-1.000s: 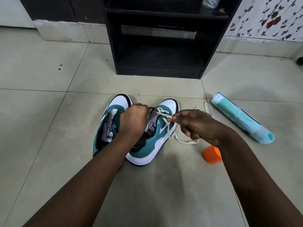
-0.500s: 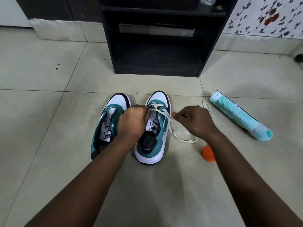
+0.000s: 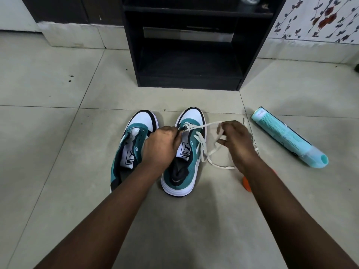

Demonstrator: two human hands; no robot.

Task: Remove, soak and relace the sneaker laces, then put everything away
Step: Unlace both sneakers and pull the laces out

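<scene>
On the tiled floor (image 3: 58,133), directly in front of the black shelf unit (image 3: 190,55), I see two teal-and-white sneakers standing side by side, toes toward the unit. This shelf unit serves as my reference for all positions. The left sneaker (image 3: 129,150) carries no lace that I can see; its tongue is exposed. The right sneaker (image 3: 186,152) sits just beside it and has a white lace (image 3: 202,148) threaded through its eyelets nearest the toe, with loose lengths trailing onto the floor on the side away from the other shoe.

To the right of the unit and nearer to me, a pale turquoise tube (image 3: 287,138) lies on its side, well apart from the sneakers. An orange cap (image 3: 246,184) lies nearer still, largely hidden behind my right forearm.

My left hand (image 3: 161,146) is curled over the tongue area of the right sneaker, fingers pinching the lace at the eyelets. My right hand (image 3: 237,142) is just beside that sneaker, fingers curled and pinching a strand of the lace drawn taut from the eyelets. Both hands are apart, each gripping the lace.
</scene>
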